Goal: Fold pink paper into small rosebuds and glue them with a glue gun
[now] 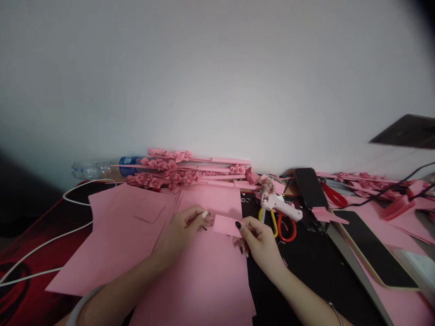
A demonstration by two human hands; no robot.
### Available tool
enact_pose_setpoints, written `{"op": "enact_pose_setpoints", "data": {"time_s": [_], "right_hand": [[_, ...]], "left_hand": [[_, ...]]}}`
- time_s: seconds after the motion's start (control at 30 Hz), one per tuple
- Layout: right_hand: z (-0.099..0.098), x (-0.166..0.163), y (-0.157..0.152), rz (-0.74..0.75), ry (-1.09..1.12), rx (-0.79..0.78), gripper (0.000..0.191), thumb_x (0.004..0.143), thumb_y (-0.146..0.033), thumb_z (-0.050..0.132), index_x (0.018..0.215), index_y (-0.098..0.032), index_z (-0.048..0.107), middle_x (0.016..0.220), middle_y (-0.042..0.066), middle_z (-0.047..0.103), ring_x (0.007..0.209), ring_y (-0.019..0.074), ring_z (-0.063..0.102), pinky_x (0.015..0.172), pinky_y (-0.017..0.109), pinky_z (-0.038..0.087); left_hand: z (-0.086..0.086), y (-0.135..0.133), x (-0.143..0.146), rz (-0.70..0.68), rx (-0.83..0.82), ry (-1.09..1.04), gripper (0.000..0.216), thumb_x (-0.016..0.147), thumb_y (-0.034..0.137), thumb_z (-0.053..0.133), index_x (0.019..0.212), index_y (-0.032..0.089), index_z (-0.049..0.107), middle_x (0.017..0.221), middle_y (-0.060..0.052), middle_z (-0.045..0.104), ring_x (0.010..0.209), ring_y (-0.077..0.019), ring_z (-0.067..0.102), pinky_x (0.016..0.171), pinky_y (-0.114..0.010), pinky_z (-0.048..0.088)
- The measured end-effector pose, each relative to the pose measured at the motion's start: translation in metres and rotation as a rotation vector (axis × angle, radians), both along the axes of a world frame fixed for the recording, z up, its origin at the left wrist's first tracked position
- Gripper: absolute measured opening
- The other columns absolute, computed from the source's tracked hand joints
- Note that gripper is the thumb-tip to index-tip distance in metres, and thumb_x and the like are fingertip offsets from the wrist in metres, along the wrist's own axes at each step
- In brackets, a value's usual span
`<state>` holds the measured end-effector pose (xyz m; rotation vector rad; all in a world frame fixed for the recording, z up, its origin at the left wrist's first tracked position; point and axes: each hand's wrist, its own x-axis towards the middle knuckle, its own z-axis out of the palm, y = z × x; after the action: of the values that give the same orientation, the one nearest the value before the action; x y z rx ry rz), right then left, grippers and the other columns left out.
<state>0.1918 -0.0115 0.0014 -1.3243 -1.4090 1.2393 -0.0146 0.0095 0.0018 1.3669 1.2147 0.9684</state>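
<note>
A small rectangular piece of pink paper (225,225) is held up above a large stack of pink sheets (204,276). My right hand (260,237) pinches its right end, with a dark-nailed thumb on top and the other fingers curled below. My left hand (186,224) is closed at the left end, thumb and fingers together; its fingertips are slightly blurred where they meet the paper's edge. More pink sheets (115,253) fan out on the left, with a small pink rectangle (149,209) lying on them.
Behind lie pink paper flowers on stems (183,176) and a plastic bottle (98,170). To the right are a hot glue gun (282,207), scissors (287,228), a dark phone (310,188) and a light-edged phone (374,249). A white cable (37,244) crosses the left side.
</note>
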Motion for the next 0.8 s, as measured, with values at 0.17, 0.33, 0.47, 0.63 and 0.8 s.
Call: {"op": "enact_pose_setpoints", "data": {"time_s": [0.17,0.33,0.47,0.63,0.8], "right_hand": [[0.0017,-0.0047,-0.0012,0.067,0.065,-0.067,0.034,0.085,-0.047,0.056,0.076,-0.015,0.058,0.048,-0.003,0.055,0.032,0.0066,0.041,0.035,0.019,0.031],[0.0005,-0.0050,-0.0007,0.054,0.108,-0.094,0.033,0.082,-0.044,0.058,0.092,-0.013,0.062,0.048,-0.005,0.055,0.031,0.0066,0.042,0.033,0.018,0.031],[0.0018,-0.0051,-0.0002,0.020,0.138,-0.115,0.035,0.080,-0.044,0.060,0.097,-0.013,0.062,0.047,-0.006,0.052,0.031,0.0062,0.041,0.033,0.018,0.030],[0.0047,-0.0054,-0.0011,0.038,0.203,-0.105,0.032,0.083,-0.041,0.060,0.099,-0.014,0.059,0.047,-0.008,0.050,0.032,0.0055,0.041,0.034,0.017,0.032],[0.0063,-0.0077,-0.0021,0.135,0.313,-0.105,0.042,0.077,-0.029,0.068,0.114,-0.020,0.050,0.063,-0.005,0.059,0.043,0.0061,0.049,0.039,0.017,0.037]], "left_hand": [[0.0036,-0.0053,0.0017,-0.126,0.187,0.133,0.033,0.080,0.027,0.064,0.112,0.020,0.063,0.119,-0.009,0.065,0.105,-0.0223,0.063,0.089,-0.034,0.052],[0.0005,-0.0071,0.0024,-0.297,0.443,0.276,0.040,0.077,0.020,0.068,0.116,0.017,0.062,0.115,-0.010,0.067,0.106,-0.0221,0.062,0.095,-0.035,0.049],[-0.0030,-0.0048,0.0022,-0.295,0.436,0.307,0.041,0.077,0.016,0.067,0.117,0.017,0.062,0.116,-0.010,0.067,0.105,-0.0221,0.062,0.094,-0.035,0.049],[0.0009,-0.0047,0.0027,-0.285,0.345,0.279,0.042,0.077,0.017,0.068,0.118,0.019,0.062,0.114,-0.007,0.068,0.100,-0.0211,0.063,0.089,-0.034,0.049],[0.0067,-0.0052,0.0035,-0.230,0.181,0.221,0.039,0.078,0.022,0.066,0.117,0.023,0.062,0.112,-0.005,0.068,0.090,-0.0193,0.064,0.076,-0.030,0.052]]}}
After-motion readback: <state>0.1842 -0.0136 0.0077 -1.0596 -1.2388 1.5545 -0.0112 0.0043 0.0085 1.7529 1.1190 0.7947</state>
